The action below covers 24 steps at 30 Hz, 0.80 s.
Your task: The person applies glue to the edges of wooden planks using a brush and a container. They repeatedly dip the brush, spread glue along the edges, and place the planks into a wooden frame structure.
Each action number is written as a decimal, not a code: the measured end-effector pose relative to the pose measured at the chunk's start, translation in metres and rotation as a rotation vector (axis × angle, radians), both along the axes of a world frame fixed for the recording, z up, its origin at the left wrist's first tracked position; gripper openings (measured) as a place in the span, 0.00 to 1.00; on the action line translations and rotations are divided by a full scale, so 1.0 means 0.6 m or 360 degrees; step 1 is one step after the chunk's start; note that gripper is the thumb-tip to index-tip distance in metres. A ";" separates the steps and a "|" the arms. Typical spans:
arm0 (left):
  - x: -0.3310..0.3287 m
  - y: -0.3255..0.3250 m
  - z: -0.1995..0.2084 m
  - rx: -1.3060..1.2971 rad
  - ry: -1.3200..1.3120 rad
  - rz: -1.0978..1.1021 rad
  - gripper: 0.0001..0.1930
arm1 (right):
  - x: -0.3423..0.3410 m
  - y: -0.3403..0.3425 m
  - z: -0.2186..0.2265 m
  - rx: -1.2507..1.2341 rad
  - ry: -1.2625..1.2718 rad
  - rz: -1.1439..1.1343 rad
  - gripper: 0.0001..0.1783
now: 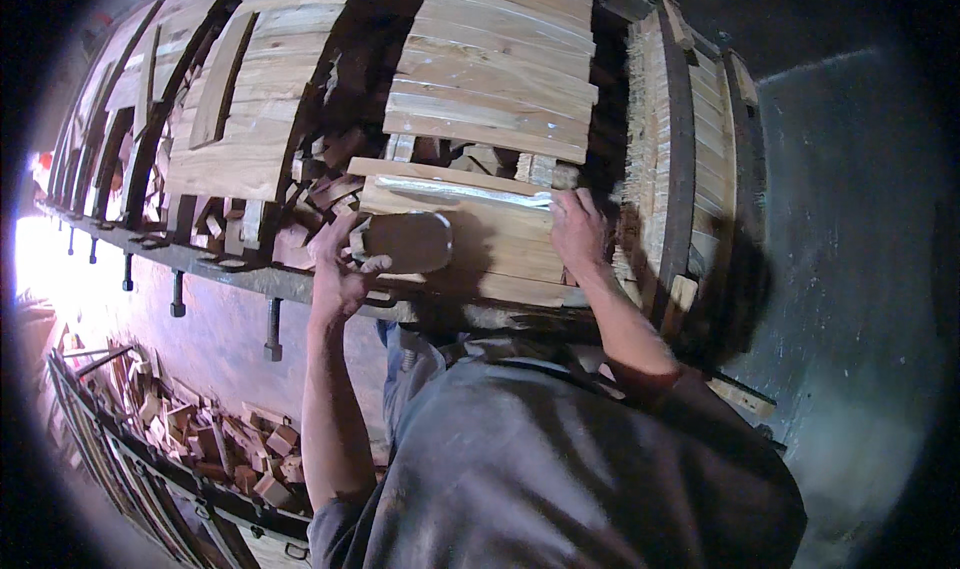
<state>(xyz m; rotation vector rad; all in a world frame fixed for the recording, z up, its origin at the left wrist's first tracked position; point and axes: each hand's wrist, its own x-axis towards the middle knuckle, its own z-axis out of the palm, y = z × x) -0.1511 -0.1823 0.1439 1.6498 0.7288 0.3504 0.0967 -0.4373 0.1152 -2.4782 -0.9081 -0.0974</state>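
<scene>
A wooden panel of several narrow boards [500,241] lies before me on the rack. White glue-like material [455,189] runs along the edge of a board, beside a narrow wooden strip [430,172] on its far side. My left hand [340,269] is at the panel's left end, its fingers and thumb closed at the side of a brown, round-cornered container [408,243] with a pale rim, over the boards. My right hand [582,234] has its fingers curled at the right end of the whitened edge; what lies under the fingertips is hidden.
Farther off lies a larger wooden panel [490,64], with more panels [250,99] to the left. A metal rail with hanging bolts [273,329] edges the rack. Wood offcuts [220,439] are piled lower left. Upright clamped boards [665,149] stand right, near a dark wall [850,219].
</scene>
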 end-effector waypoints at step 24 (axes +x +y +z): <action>-0.023 0.028 -0.034 0.0229 0.0040 -0.0038 0.38 | -0.099 0.360 -0.071 0.0544 0.0139 0.0786 0.08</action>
